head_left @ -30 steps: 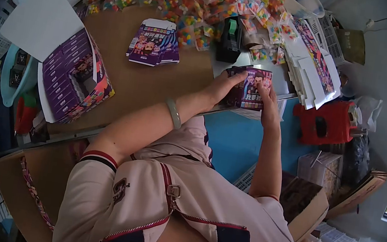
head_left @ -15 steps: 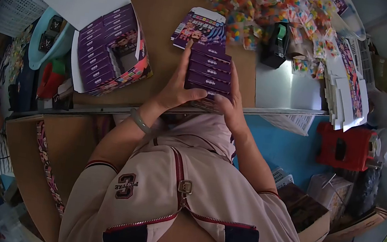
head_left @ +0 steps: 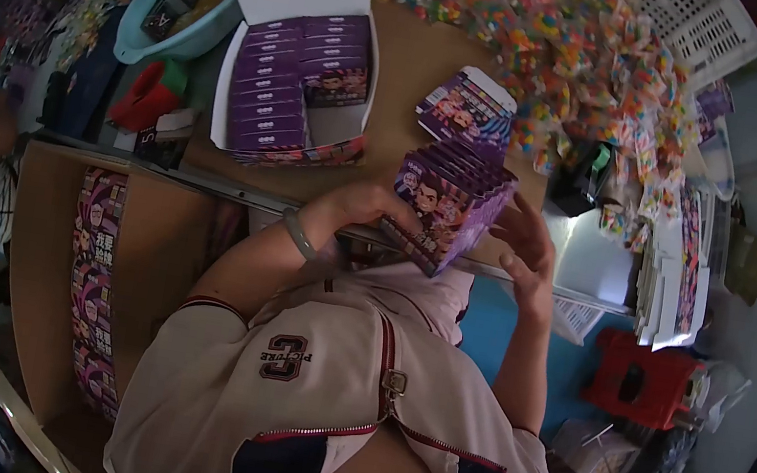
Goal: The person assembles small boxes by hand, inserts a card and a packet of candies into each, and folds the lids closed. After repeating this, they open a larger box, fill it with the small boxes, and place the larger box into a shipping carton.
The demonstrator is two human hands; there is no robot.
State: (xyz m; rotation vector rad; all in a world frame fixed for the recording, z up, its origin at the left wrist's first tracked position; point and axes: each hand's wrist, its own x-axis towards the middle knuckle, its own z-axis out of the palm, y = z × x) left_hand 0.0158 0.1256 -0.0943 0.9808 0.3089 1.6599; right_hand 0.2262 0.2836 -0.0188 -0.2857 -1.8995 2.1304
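A tilted stack of small purple cartons (head_left: 450, 210) with cartoon faces printed on them is held at the table's front edge. My left hand (head_left: 365, 207) grips its left side, the thumb lying along the printed front face. Beside the right side of the stack, my right hand (head_left: 527, 250) has its fingers spread, with the fingertips close to the cartons. Flat printed carton pieces (head_left: 469, 112) lie just behind the stack. To the left stands an open display box (head_left: 222, 98) with rows of purple cartons inside and a gap at its front right.
Bagged colourful candies (head_left: 567, 48) are heaped at the back. A black tape dispenser (head_left: 583, 182) and folded white cartons (head_left: 678, 284) are at right. A blue basin (head_left: 137, 40) is at far left, a large cardboard box (head_left: 47, 234) below it, and a red stool (head_left: 638, 377) at lower right.
The stack has turned so its printed face shows. My right hand has let go and opened beside it, while the left keeps hold. The camera view has shifted.
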